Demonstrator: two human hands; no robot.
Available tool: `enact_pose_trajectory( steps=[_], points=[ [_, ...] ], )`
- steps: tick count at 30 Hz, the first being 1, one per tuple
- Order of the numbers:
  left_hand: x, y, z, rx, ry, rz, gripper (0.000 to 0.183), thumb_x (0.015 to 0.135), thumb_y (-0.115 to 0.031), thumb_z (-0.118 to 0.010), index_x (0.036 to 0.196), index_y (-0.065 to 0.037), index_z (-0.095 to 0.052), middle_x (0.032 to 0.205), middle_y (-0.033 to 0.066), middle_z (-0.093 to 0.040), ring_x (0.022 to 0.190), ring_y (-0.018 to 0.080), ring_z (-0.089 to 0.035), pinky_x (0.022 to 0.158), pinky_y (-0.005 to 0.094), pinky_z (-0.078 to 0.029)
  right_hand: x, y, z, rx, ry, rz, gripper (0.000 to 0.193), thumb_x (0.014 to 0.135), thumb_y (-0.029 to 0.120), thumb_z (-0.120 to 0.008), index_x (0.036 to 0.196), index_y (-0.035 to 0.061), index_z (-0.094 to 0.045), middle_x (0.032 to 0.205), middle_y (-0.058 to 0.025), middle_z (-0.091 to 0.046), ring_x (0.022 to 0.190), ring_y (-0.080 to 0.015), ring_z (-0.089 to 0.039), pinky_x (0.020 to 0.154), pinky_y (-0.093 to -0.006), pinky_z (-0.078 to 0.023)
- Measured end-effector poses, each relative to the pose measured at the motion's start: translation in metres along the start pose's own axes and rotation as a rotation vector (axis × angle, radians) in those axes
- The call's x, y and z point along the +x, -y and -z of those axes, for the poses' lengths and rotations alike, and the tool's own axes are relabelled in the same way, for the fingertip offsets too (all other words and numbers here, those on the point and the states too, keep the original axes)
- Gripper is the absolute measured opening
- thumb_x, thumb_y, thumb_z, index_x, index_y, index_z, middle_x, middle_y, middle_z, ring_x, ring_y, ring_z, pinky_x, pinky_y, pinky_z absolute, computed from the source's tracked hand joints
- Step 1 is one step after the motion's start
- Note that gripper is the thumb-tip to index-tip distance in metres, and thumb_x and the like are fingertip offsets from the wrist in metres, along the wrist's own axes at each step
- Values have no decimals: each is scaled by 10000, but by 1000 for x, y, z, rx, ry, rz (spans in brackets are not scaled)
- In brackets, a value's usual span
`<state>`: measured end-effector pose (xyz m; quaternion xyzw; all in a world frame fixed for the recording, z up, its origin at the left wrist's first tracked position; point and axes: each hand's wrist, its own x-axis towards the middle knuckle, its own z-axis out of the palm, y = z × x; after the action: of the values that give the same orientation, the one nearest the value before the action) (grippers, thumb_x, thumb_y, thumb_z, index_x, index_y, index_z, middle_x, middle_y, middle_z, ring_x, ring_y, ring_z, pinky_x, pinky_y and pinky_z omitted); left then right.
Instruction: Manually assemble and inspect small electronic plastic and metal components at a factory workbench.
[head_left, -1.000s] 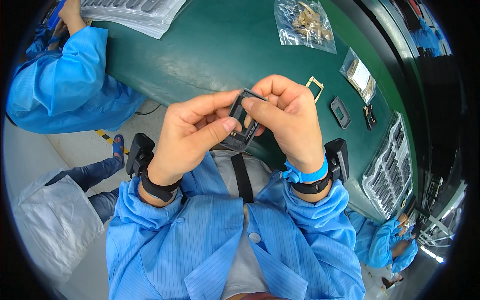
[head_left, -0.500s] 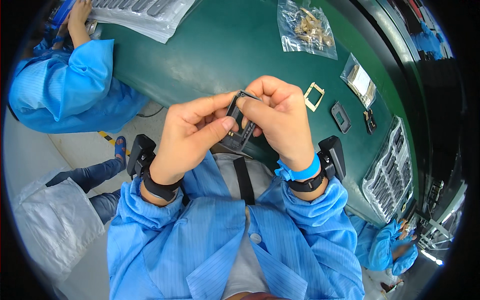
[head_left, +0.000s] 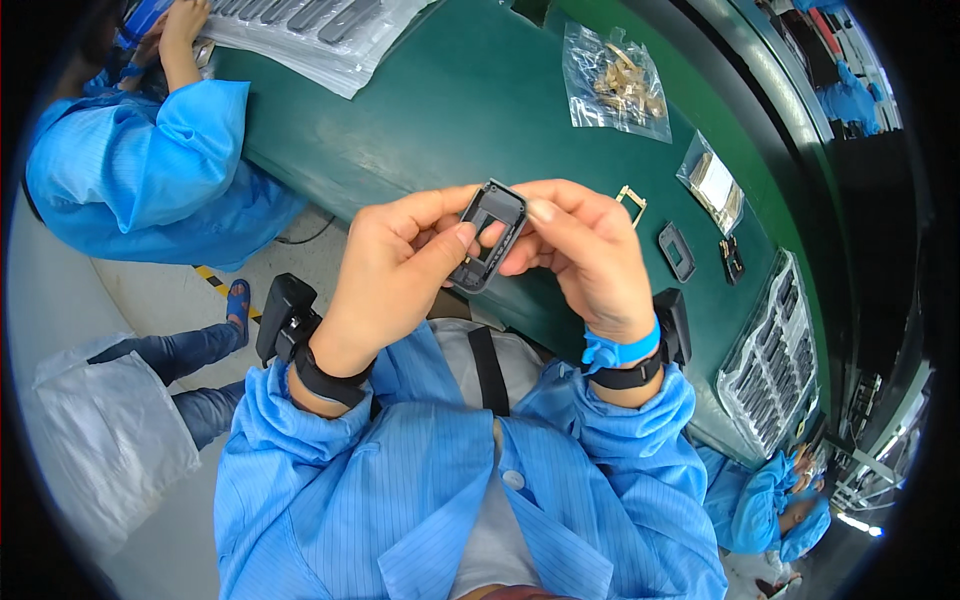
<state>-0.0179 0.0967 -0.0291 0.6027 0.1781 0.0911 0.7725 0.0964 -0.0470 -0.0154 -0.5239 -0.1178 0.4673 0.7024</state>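
Note:
A dark grey plastic housing [head_left: 499,203] with a rectangular opening is held tilted above the green table's near edge. My left hand [head_left: 385,270] is closed on its left side, thumb across the front and fingers behind. At the opposite side, my right hand [head_left: 597,255] pinches the upper right edge, its thumb near the corner. Some fingertips show through the opening; the other fingers are partly hidden. Right of my right hand lie a cream-coloured frame [head_left: 632,205], a similar grey housing [head_left: 677,250] and a small black part [head_left: 731,260].
A clear bag of brass-coloured parts [head_left: 628,88] and a bag with a white label [head_left: 714,188] lie on the table [head_left: 440,110]. Trays of dark parts stand at the right [head_left: 772,360] and far left [head_left: 310,22]. A co-worker's blue sleeve [head_left: 130,180] is at left.
My right thumb has moved from the housing's inner face to its upper right edge, and my right hand has shifted right and down. My left hand keeps its hold.

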Motion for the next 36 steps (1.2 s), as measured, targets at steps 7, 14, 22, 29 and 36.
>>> enact_pose_trajectory(
  steps=[7,14,22,29,36],
  points=[
    [-5,-2,-4,117,-25,-96,306,859,20,-515,1155,38,-589,821,48,-650,714,34,-549,613,177,-441,-8,-4,4,35,65,42,252,920,89,-522,1113,-66,-565,944,-138,-663,762,-144,-646,710,-240,-531],
    [-6,-21,-14,143,-63,-107,127,887,-35,-551,975,39,-606,781,35,-646,699,57,-584,629,185,-464,-11,-6,1,-73,48,119,250,916,78,-525,1114,-64,-578,929,-130,-663,743,-139,-629,702,-241,-517],
    [-1,-16,-15,484,-159,-323,113,895,-60,-547,804,4,-564,649,28,-630,590,40,-571,506,200,-430,-10,-10,-3,-15,91,156,261,932,100,-500,1122,-62,-576,924,-124,-657,749,-137,-621,713,-238,-503],
    [2,-7,-14,777,-245,-522,96,887,-54,-536,809,-7,-562,592,72,-587,501,131,-571,456,260,-411,-10,-13,-8,-48,13,155,256,915,65,-525,1142,-47,-565,918,-108,-657,742,-116,-610,700,-232,-498],
    [4,-5,-12,861,-258,-526,89,895,-55,-524,833,-9,-569,573,66,-577,487,120,-559,445,272,-409,-7,-17,-11,-67,-13,166,241,897,36,-547,1125,-42,-566,895,-108,-659,723,-108,-609,683,-221,-497]
  ],
)
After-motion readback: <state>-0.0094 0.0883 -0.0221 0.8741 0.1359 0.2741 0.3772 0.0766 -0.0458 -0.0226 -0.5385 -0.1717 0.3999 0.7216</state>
